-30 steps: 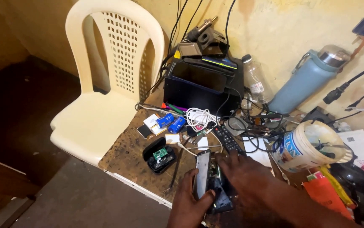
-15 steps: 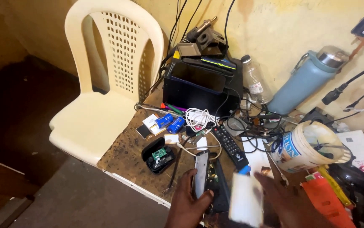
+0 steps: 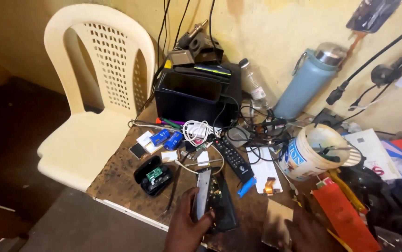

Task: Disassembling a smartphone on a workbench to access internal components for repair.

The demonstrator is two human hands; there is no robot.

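A person's left hand (image 3: 188, 227) grips an opened phone (image 3: 214, 199) lying on a worn wooden workbench (image 3: 117, 179), thumb pressed on the silver strip along the phone's left edge and fingers closed around it. The phone lies at the near edge of the bench, just in front of a black remote control (image 3: 232, 158). The right hand (image 3: 303, 231), blurred at the bottom of the frame, sits to the right of the phone with a thin pale panel (image 3: 275, 223) against it; whether its fingers are closed on the panel cannot be told. Left of the phone lies an open black case (image 3: 153, 175) with a small green circuit board inside. Behind the remote stands a black box (image 3: 194, 95) trailing cables. Right of the remote stands a white plastic tub (image 3: 310, 151), and behind that a blue flask (image 3: 309, 81) leans against the yellow wall. A cream plastic chair (image 3: 91, 116) stands left of the bench.
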